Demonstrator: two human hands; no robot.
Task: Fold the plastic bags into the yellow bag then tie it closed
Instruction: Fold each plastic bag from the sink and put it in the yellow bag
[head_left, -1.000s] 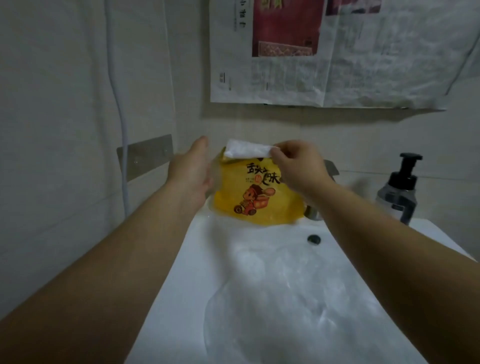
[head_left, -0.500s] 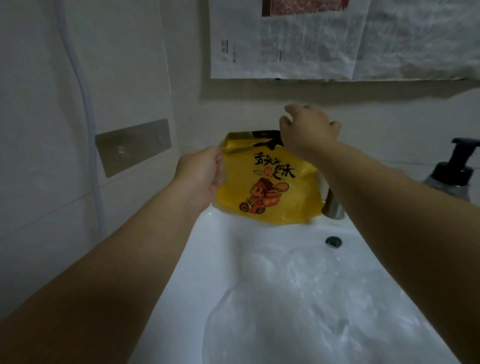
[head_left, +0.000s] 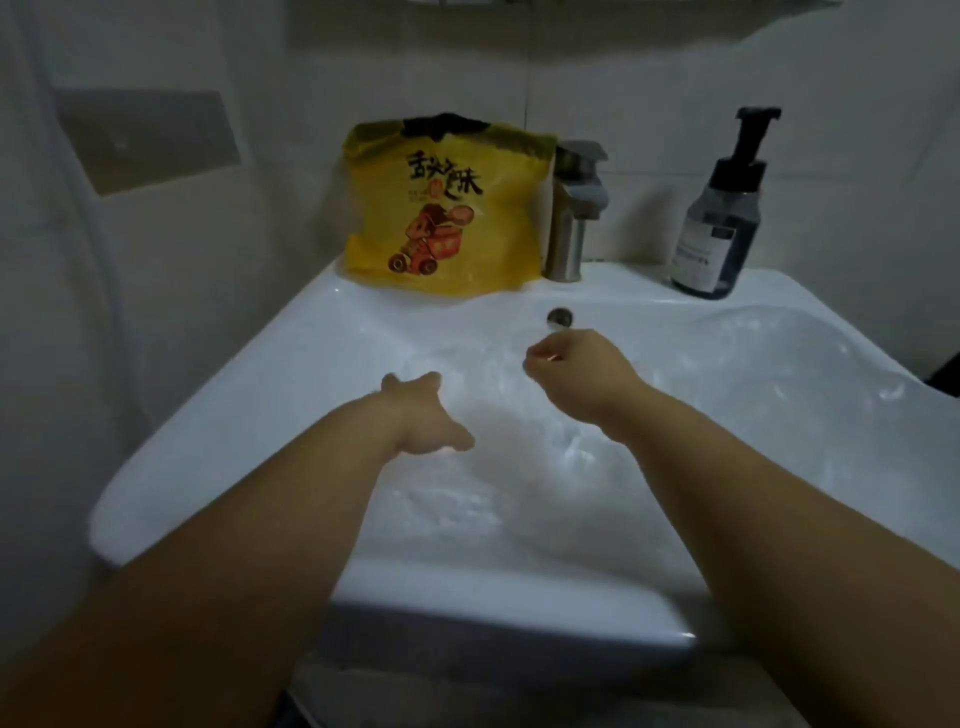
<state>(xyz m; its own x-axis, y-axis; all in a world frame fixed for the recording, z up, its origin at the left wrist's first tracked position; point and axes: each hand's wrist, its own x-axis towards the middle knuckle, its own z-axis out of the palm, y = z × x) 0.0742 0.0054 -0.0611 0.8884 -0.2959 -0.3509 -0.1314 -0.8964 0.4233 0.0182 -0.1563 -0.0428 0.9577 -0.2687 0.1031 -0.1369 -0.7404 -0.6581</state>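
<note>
The yellow bag (head_left: 441, 208), printed with black characters and a cartoon figure, stands upright with its top open on the back rim of the white sink (head_left: 208, 426), free of both hands. A crumpled clear plastic bag (head_left: 727, 395) fills the basin. My left hand (head_left: 421, 410) rests on its left part with the thumb spread and the fingertips hidden. Near the overflow hole, my right hand (head_left: 566, 369) is curled, pinching a raised ridge of the clear plastic.
A metal faucet (head_left: 571, 208) stands right beside the yellow bag. A dark pump soap bottle (head_left: 722, 218) sits at the sink's back right corner. Tiled walls close in behind and to the left, with a metal plate (head_left: 150, 140) on the left wall.
Both hands have let go of the yellow bag, left standing at the back, and dropped into the basin onto the clear plastic. The white piece seen at its mouth is gone from view.
</note>
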